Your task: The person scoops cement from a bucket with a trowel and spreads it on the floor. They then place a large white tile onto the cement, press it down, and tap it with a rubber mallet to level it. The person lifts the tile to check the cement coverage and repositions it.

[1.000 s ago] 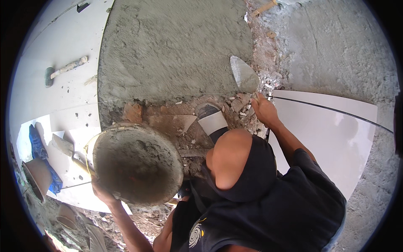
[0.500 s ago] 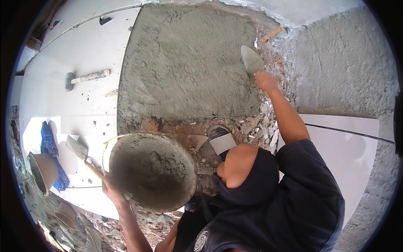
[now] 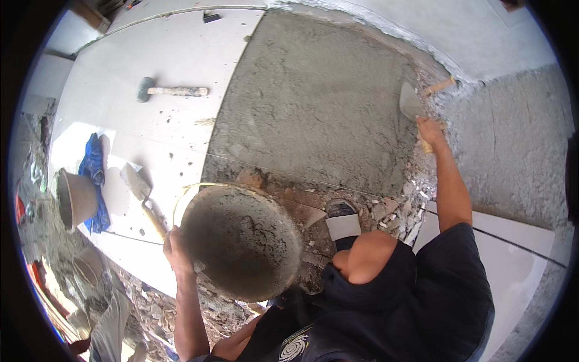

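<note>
My right hand (image 3: 430, 131) is closed around the handle of a pointed trowel (image 3: 411, 101), whose blade is at the right edge of a bed of wet grey mortar (image 3: 313, 90). The lower end of its wooden handle shows beneath my fist. My left hand (image 3: 177, 252) grips the left rim of a round bucket (image 3: 294, 253), which stands tilted with grey mortar inside. Close by that hand, a second trowel (image 3: 136, 183) lies on the white tiles, its wooden handle toward my fingers.
A rubber mallet (image 3: 172, 90) rests on white floor tiles (image 3: 96, 114) at left. Beside a blue cloth (image 3: 91, 175) stands a small bucket (image 3: 78, 199). A taut string crosses the mortar's near edge. Broken rubble (image 3: 380, 211) surrounds my foot; a wooden stick (image 3: 439, 85) lies far right.
The whole view has turned, so the scene sits further right. The trowel in my right hand has tilted, showing a narrower blade. My left hand stays on the bucket rim.
</note>
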{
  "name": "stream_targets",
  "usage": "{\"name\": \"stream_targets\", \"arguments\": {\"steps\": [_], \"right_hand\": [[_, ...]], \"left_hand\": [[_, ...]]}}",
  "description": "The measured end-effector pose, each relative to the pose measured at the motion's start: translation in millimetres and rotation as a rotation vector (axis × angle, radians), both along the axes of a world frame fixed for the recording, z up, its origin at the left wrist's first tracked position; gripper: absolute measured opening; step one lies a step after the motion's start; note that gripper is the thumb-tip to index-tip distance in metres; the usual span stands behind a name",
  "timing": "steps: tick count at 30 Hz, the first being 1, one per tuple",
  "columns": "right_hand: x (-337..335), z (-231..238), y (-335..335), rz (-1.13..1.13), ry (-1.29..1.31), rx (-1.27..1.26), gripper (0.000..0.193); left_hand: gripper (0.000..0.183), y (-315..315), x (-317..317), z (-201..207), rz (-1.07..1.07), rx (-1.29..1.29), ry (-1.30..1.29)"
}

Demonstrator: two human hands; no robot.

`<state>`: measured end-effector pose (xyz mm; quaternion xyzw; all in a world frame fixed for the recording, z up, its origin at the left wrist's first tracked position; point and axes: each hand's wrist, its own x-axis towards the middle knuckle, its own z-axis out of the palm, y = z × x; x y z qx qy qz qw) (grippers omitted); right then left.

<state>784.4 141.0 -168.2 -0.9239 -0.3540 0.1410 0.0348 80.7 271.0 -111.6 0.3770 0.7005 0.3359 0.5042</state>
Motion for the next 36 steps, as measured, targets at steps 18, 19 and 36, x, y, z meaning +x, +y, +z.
{"name": "stream_targets", "arguments": {"steps": [18, 19, 36], "right_hand": [[-90.7, -82.2, -74.8, -0.122, 0.432, 0.146, 0.045], [-99.9, -79.7, -61.6, -0.095, 0.418, 0.141, 0.045], [-135.2, -51.9, -37.5, 0.010, 0.293, 0.116, 0.045]], "left_hand": [[0.050, -68.7, 21.0, 78.2, -0.419, -0.079, 0.162], [0.046, -78.3, 10.9, 85.8, -0.350, -0.051, 0.160], [0.032, -257.4, -260.1, 145.4, 1.374, 0.851, -0.019]]}}
